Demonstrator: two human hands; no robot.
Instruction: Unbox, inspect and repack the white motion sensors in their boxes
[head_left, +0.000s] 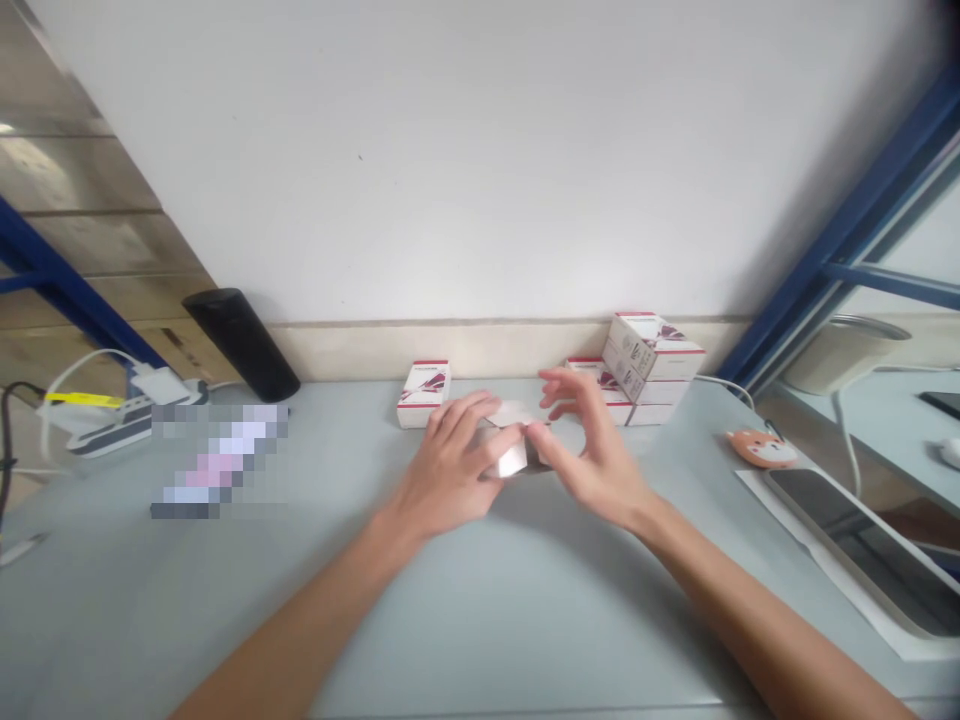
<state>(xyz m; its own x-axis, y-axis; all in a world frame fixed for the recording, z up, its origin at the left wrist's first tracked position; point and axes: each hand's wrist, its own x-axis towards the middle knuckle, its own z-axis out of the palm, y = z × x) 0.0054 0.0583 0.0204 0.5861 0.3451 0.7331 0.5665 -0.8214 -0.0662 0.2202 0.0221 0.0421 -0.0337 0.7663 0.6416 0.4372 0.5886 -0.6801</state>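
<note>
Between my hands is a small white cardboard box (513, 461), with a pale flap (513, 412) standing up at its far side. My left hand (455, 468) wraps round the left end of this box, its fingers curved over the top. The thumb of my right hand (592, 455) touches the box near its right corner, while the other fingers are spread in the air. My fingers hide much of the box, so its inside cannot be made out. Just behind my left hand lies a closed white and red carton (424, 392).
Similar cartons (660, 365) are stacked at the back right against the wall. On the left are a black cylinder (241, 345), a power strip (135, 420) with cables and a blurred-out slab (221, 460). An orange animal-faced pouch (763, 449) and a dark-screened tablet (862, 550) lie right.
</note>
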